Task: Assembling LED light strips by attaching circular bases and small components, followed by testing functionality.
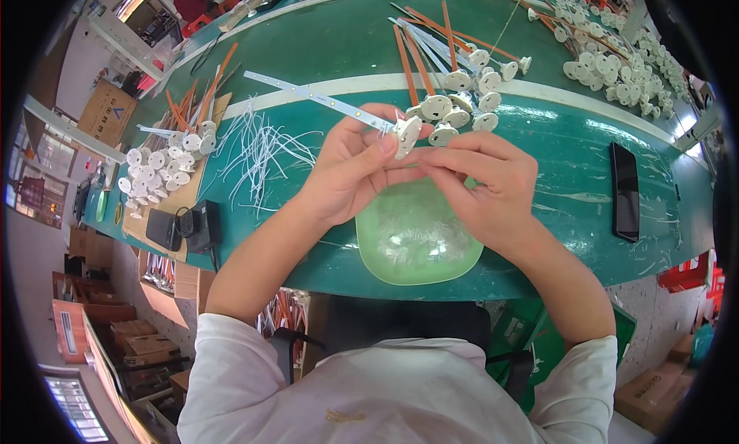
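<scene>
My left hand (339, 167) grips an LED light strip (312, 98) by the white round cap (407, 138) at its end. The strip points up and to the left, its small yellowish LEDs facing up. Close by on the right, my right hand (493, 184) has thumb and forefinger pinched together beside the cap; whatever lies between them is too small to make out. Below both hands sits a translucent green plastic tub (419, 248), partly covered by them. Just beyond the hands lies a bunch of similar white-capped pieces (459, 101) with orange and white strips.
Thin white wires (265, 155) lie loose left of my hands. More capped pieces (165, 163) are piled farther left, near a black power adapter (204, 225). A black phone (624, 190) rests at right. A large heap of white caps (616, 75) fills the far right.
</scene>
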`<state>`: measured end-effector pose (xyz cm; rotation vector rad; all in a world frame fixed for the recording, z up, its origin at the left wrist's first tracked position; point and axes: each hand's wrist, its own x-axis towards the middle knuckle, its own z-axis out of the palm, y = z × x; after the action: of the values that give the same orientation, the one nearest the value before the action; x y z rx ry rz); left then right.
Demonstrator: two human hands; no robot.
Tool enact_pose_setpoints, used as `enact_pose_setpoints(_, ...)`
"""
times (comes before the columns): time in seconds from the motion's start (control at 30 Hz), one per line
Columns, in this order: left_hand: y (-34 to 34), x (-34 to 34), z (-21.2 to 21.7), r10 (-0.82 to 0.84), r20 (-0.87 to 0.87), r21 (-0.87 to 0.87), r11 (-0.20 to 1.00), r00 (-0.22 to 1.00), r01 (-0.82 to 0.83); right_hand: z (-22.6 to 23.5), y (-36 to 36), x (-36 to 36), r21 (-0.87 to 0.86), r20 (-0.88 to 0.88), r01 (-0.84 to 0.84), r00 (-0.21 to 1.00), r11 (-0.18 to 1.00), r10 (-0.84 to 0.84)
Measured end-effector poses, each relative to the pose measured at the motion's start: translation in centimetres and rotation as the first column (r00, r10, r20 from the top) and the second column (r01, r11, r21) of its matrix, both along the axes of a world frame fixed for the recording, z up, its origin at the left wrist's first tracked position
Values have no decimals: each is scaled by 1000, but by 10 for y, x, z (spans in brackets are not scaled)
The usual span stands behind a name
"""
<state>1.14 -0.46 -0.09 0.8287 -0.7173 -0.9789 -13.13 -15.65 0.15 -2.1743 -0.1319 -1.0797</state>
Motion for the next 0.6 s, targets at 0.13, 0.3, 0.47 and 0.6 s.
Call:
enact_pose_setpoints(0.13, 0, 2, -1, -46, -37, -40, 998, 998, 45, 3, 0, 4, 30, 17, -65, 998, 997, 65)
enact_pose_setpoints(0.3, 0, 1, 0, -38, -56, -80, 996, 998, 33, 2, 0, 4, 19, -9, 48, 999, 999, -47)
enact_pose_setpoints(0.47, -1, 0, -1, 1, -43, -52, 999, 999, -3, -1, -5, 7, -211, 118, 128, 987, 969, -105)
enact_pose_setpoints(0.6, 0, 2, 2, 19, -47, -52, 998, 999, -22, 0, -10, 6, -319, 195, 193, 971, 928, -135)
